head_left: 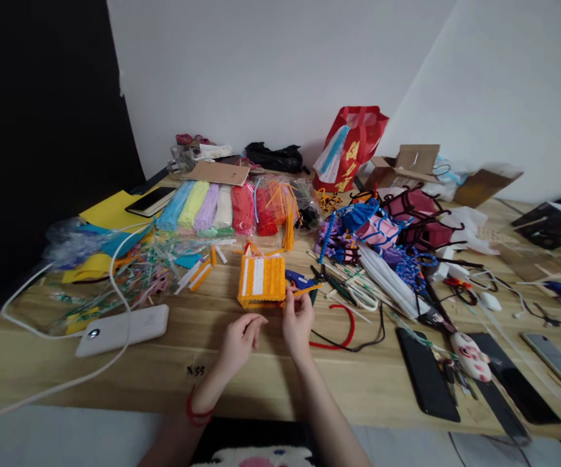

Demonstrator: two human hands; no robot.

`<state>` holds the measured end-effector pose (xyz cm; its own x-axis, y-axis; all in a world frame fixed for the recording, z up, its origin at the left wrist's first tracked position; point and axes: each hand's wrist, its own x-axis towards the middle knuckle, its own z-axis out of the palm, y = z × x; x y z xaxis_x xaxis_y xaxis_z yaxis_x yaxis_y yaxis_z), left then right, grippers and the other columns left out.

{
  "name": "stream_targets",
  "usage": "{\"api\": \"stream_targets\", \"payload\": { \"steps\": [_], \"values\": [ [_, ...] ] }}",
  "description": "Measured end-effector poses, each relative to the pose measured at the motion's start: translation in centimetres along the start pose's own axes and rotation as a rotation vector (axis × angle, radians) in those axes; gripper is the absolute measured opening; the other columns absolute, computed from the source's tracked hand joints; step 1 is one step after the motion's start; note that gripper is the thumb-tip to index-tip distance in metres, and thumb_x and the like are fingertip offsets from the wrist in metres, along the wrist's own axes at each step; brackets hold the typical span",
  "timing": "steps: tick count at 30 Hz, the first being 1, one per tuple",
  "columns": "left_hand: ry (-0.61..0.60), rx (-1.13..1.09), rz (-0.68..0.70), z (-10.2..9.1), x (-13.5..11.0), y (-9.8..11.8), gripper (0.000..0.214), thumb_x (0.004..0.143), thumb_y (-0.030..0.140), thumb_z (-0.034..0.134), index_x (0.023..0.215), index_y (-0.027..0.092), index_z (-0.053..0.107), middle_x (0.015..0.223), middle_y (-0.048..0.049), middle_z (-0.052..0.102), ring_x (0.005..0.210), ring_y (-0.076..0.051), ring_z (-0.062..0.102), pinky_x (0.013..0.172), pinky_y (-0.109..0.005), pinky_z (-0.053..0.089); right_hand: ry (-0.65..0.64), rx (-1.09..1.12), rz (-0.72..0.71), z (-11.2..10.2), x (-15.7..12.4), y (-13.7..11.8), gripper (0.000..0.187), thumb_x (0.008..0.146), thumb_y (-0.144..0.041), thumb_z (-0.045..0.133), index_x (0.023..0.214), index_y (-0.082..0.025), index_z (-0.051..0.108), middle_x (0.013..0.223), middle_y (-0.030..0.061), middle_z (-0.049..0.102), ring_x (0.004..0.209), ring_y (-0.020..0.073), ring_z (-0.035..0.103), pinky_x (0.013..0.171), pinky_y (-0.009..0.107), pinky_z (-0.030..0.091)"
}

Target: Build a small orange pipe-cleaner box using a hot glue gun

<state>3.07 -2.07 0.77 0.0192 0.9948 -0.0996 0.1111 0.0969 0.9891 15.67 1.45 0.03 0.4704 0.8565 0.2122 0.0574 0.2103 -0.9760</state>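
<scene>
Near the middle of the wooden worktop (309,383), standing upright: a small woven pouch (261,281), orange with white stripes, apparently plaited from chenille stems. Looks light, soft-walled and springy, fuzzy rather than slippery, unlikely to break but easy to squash out of shape; loose stem ends sticking up along the top rim at 12 o'clock. Best taken by the two side walls or the lower edge, with a light pinch, not by the loose ends.

Right hand (298,322) at 4 o'clock of the pouch, fingers raised, pinching an orange stem (308,291) that runs off toward 3 o'clock; fingertips just beside the pouch's lower right corner, touching it or not, cannot tell. Left hand (242,338) at 6 o'clock of the pouch, loosely curled, knuckles on the wood, holding nothing visible; red cord around that wrist.

Surface: pale wood grain, flat, heavily cluttered. At 11 o'clock, packets of coloured stems (212,207) in a row; at 9 o'clock, a white power bank (123,329) with a white cable looping off it, near a scatter of cut stem bits. At 3 o'clock, scissors (346,288) and a red curved stem; farther out, dark phones (426,373) lying flat. At 1 o'clock, a red gift bag (353,146) against the wall.

Room: plain white walls, a black panel at far left.
</scene>
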Motion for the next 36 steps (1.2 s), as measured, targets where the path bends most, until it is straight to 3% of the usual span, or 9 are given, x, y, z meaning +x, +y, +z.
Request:
{"api": "stream_targets", "payload": {
  "steps": [3, 7, 12, 15, 17, 20, 23, 30, 36],
  "values": [
    [0.012, 0.020, 0.021, 0.0, 0.0, 0.0, 0.035, 0.086, 0.049, 0.044, 0.075, 0.018, 0.058, 0.039, 0.0094, 0.036, 0.032, -0.009, 0.036, 0.039, -0.020, 0.030, 0.008, 0.013, -0.008, 0.1, -0.1, -0.2, 0.032, 0.088, -0.048, 0.053, 0.072, -0.020, 0.049, 0.096, 0.0104, 0.067, 0.091, 0.0205, 0.063, 0.080, 0.033, 0.048],
    [0.072, 0.150, 0.099, -0.1, -0.5, 0.3, 0.038, 0.091, 0.047, 0.037, 0.066, 0.021, 0.048, 0.036, 0.0091, 0.035, 0.030, -0.009, 0.036, 0.039, -0.021, 0.030, 0.012, 0.014, -0.011, 0.1, -0.1, -0.2, 0.033, 0.087, -0.048, 0.054, 0.071, -0.020, 0.048, 0.095, 0.0108, 0.068, 0.091, 0.0209, 0.063, 0.080, 0.033, 0.048],
    [0.185, 0.478, 0.508, -0.6, -1.3, 1.3, 0.034, 0.090, 0.039, 0.052, 0.062, 0.020, 0.055, 0.057, 0.0011, 0.057, 0.052, -0.011, 0.055, 0.054, -0.022, 0.043, 0.008, 0.011, 0.002, 0.1, 0.0, -0.2, 0.034, 0.087, -0.049, 0.053, 0.072, -0.019, 0.050, 0.094, 0.0106, 0.068, 0.090, 0.0210, 0.063, 0.079, 0.033, 0.048],
    [0.284, 0.566, 0.750, -0.9, -0.8, 2.1, 0.015, 0.087, 0.030, 0.060, 0.078, 0.020, 0.066, 0.083, -0.0044, 0.065, 0.075, -0.014, 0.062, 0.072, -0.025, 0.050, 0.018, -0.001, -0.003, 0.0, 0.0, -0.2, 0.035, 0.087, -0.050, 0.054, 0.072, -0.019, 0.051, 0.093, 0.0100, 0.068, 0.089, 0.0205, 0.063, 0.079, 0.032, 0.048],
    [0.368, 0.641, 0.838, -1.0, 0.0, 2.6, 0.007, 0.086, 0.025, 0.062, 0.086, 0.022, 0.069, 0.087, -0.0049, 0.066, 0.083, -0.016, 0.062, 0.080, -0.030, 0.050, 0.014, 0.002, -0.004, 0.0, 0.0, -0.2, 0.034, 0.087, -0.050, 0.054, 0.073, -0.019, 0.052, 0.093, 0.0101, 0.068, 0.088, 0.0204, 0.063, 0.078, 0.032, 0.048],
    [0.443, 0.784, 0.899, -1.3, 1.7, 2.7, 0.014, 0.083, 0.024, 0.067, 0.096, 0.026, 0.070, 0.093, -0.0046, 0.070, 0.093, -0.021, 0.062, 0.087, -0.038, 0.049, 0.008, 0.011, -0.006, 0.0, 0.0, -0.2, 0.033, 0.087, -0.050, 0.054, 0.074, -0.019, 0.053, 0.094, 0.0105, 0.068, 0.088, 0.0207, 0.063, 0.079, 0.033, 0.049],
    [0.399, 0.801, 1.013, -1.5, 3.3, 2.0, 0.020, 0.083, 0.020, 0.067, 0.101, 0.026, 0.069, 0.099, -0.0031, 0.072, 0.102, -0.021, 0.063, 0.097, -0.044, 0.047, 0.013, 0.005, -0.017, 0.0, 0.0, 0.0, 0.032, 0.087, -0.048, 0.054, 0.073, -0.019, 0.052, 0.095, 0.0107, 0.068, 0.089, 0.0208, 0.063, 0.080, 0.034, 0.049],
    [0.393, 0.707, 1.087, -1.3, 4.5, -0.1, 0.018, 0.083, 0.013, 0.065, 0.095, 0.025, 0.070, 0.090, -0.0012, 0.074, 0.094, -0.018, 0.069, 0.093, -0.040, 0.054, 0.026, 0.003, -0.020, 0.2, 0.0, 0.2, 0.031, 0.087, -0.047, 0.054, 0.074, -0.019, 0.053, 0.095, 0.0106, 0.068, 0.088, 0.0202, 0.062, 0.079, 0.033, 0.049],
    [0.425, 0.703, 1.166, -1.1, 4.5, -0.3, 0.021, 0.081, 0.009, 0.065, 0.095, 0.024, 0.069, 0.084, -0.0004, 0.073, 0.088, -0.016, 0.071, 0.087, -0.035, 0.056, 0.045, 0.015, -0.012, 0.2, -0.3, 0.1, 0.032, 0.087, -0.048, 0.054, 0.075, -0.019, 0.052, 0.098, 0.0119, 0.067, 0.091, 0.0207, 0.062, 0.079, 0.033, 0.048]
  ]
}}
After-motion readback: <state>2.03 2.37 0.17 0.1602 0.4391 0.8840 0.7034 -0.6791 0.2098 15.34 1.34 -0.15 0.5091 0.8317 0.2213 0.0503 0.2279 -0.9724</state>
